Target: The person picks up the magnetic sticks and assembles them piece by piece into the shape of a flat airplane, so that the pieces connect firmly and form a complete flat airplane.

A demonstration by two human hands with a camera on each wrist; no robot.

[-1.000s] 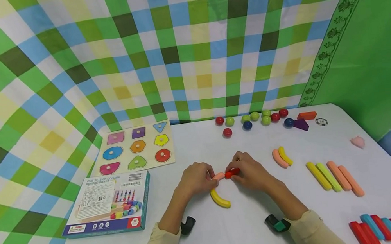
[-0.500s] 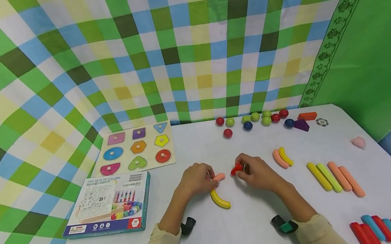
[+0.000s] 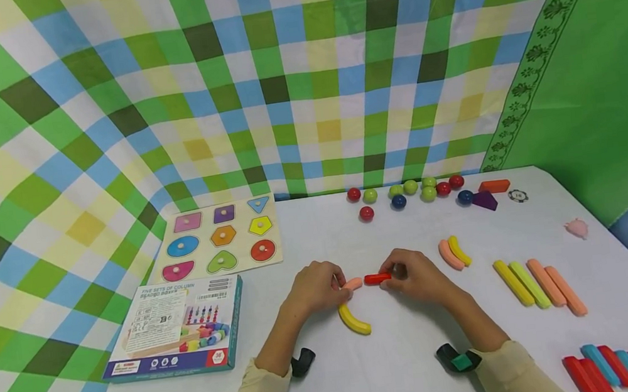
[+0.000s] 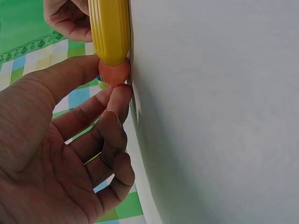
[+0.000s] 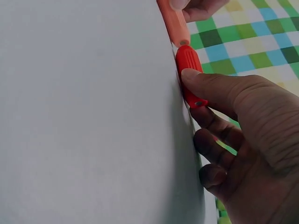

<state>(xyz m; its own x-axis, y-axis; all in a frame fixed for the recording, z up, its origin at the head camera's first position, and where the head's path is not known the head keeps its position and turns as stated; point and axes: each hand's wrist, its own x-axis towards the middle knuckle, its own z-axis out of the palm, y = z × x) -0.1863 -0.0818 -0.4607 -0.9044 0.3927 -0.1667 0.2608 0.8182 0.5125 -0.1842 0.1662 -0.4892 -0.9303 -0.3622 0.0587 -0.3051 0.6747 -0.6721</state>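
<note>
My left hand point(image 3: 316, 286) pinches a salmon-coloured stick point(image 3: 353, 284) between thumb and fingers. The near end of that stick meets a curved yellow stick point(image 3: 354, 320) on the white table; the ribbed yellow piece point(image 4: 111, 32) stands large in the left wrist view. In my right hand point(image 3: 415, 278), thumb and fingertips hold a short red ribbed stick point(image 3: 377, 278) by its right part. The red stick point(image 5: 189, 56) points end-on at the salmon stick point(image 5: 174, 23), with a narrow gap in the head view. Small dark spots mark the ends of both facing sticks.
Right of my hands lie two short curved sticks point(image 3: 451, 255), a row of straight sticks point(image 3: 538, 285) and a colourful pile point(image 3: 620, 368). Several beads point(image 3: 398, 202) line the back. A shape puzzle board point(image 3: 218, 237) and a boxed bead toy point(image 3: 173, 329) stand left.
My right hand drew the red stick rightward from the salmon one, turned it, and now holds it level in line with that stick. My left hand has stayed in place.
</note>
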